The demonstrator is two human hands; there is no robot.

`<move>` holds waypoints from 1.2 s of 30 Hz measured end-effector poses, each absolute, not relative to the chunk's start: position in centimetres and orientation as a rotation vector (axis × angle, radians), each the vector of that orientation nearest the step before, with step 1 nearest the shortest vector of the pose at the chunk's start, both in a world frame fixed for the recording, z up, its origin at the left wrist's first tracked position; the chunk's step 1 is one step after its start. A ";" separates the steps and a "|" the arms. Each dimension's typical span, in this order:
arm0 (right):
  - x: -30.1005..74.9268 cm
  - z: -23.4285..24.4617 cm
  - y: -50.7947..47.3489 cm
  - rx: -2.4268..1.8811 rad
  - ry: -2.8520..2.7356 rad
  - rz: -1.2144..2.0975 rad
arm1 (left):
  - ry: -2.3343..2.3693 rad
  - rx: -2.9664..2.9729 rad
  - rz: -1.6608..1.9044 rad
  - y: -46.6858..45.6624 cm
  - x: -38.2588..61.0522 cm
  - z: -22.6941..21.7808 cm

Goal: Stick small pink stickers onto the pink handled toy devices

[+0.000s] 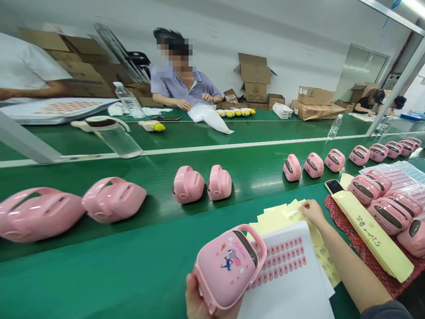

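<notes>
Held pink device point(227, 275): curved lettering on front, seemed to start with "Z", remainder unclear. Yellow paper bundle point(373, 239), right of the device, bore handwriting, possibly "52" among it; rest unsure. Carton point(316, 96), beyond the device and rightward: print too small to read.

1. A green desk point(99, 270) fills the foreground, bearing a white sheet point(285, 288) printed with rows of small pink-and-red shapes, overlapping yellow sheets point(272, 218).
2. At the desk's right, a textured red wrap point(345, 224) lies spread beneath a long yellow paper stack point(372, 237) marked with handwriting.
3. Pink handled cases point(220, 182) line a glossy green strip point(257, 177), unevenly spaced.
4. Beyond a white rail point(212, 149), a far desk point(272, 130) carries clear bottles point(334, 127) and stacked white papers point(282, 110).
</notes>
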State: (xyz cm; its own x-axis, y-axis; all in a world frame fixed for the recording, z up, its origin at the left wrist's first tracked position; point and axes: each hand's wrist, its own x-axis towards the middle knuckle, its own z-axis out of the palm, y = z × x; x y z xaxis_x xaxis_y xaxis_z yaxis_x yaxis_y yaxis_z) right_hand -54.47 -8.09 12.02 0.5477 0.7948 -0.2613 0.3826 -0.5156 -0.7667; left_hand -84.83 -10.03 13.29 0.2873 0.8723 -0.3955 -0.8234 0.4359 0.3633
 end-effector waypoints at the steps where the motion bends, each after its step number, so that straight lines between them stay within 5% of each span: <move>1: -54.4 12.0 -8.4 -2.080 -0.936 0.847 | 0.610 0.090 1.157 -9.9 -84.7 13.7; 17: -64.3 21.9 -11.3 -1.224 -0.993 1.179 | 0.977 0.459 1.378 -9.2 -79.0 19.6; 27: -66.7 22.8 -11.3 -1.321 -1.076 1.202 | 0.956 0.507 1.377 -9.4 -78.7 19.9; 36: -68.3 21.8 -11.8 -1.354 -1.267 0.699 | 0.934 0.457 1.402 -9.3 -78.6 19.7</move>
State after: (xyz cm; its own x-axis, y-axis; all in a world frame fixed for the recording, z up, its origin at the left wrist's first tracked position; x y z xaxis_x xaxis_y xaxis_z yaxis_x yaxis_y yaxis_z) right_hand -68.32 -11.82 21.76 0.2541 0.9347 0.2486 0.2879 0.1723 -0.9420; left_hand -78.64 -9.30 19.70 -0.0936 0.9554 -0.2801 -0.6269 0.1620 0.7621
